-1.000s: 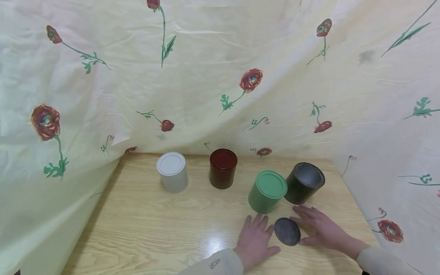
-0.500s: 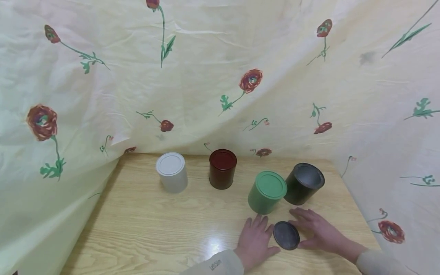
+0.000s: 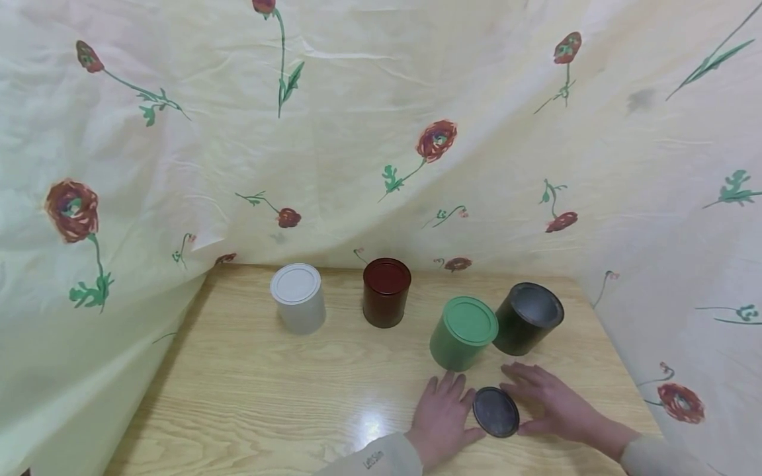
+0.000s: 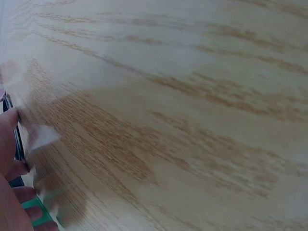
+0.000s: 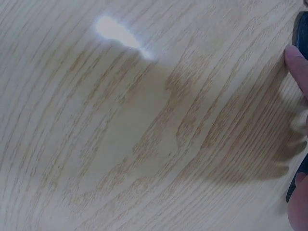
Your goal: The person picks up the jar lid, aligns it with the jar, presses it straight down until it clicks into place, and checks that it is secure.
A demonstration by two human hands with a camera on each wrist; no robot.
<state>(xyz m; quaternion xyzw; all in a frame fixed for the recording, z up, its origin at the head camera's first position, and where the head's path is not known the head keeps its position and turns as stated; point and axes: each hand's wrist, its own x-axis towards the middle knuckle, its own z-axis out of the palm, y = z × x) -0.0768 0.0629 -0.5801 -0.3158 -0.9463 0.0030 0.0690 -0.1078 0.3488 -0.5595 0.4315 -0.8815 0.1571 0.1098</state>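
Wooden table point(image 3: 250, 390): flat hands flank black lid point(image 3: 496, 412).

Soft even light, glare on table point(image 3: 369, 418).

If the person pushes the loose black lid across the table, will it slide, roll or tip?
The black lid lies flat on the wooden table, so it would probably slide, not roll or tip. The table looks glossy, so it may slip easily. It looks thin and stiff; lifting it probably needs a fingertip under its rim, and the hands flank it.
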